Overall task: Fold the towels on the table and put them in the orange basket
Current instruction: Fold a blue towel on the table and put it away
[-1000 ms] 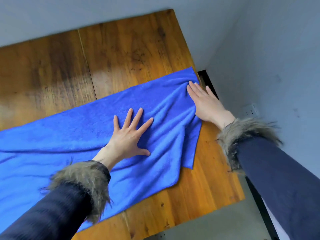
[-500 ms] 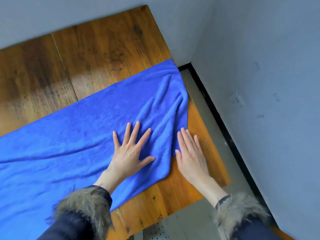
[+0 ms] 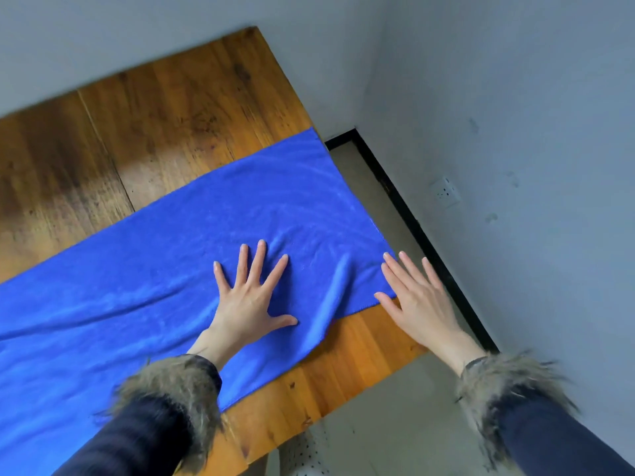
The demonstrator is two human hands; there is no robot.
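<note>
While the big blue fluffy towel lies spread on the brown wooden table, we press it flat. Our left hand sits on the towel with fingers spread wide, holding nothing. Our right hand lies open and flat at the towel's right edge, gripping nothing. A bump stands in the towel between our hands. We should push it out gently before we fold. We cannot see the orange basket.

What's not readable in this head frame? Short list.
- Orange basket: not in the head view.
- Blue towel: left end cut off by the frame edge, so full length unknown; left sleeve hides part of the near edge.
- Towel under the left hand: covered.
- Right hand: whether it presses on the towel edge is unclear.
</note>
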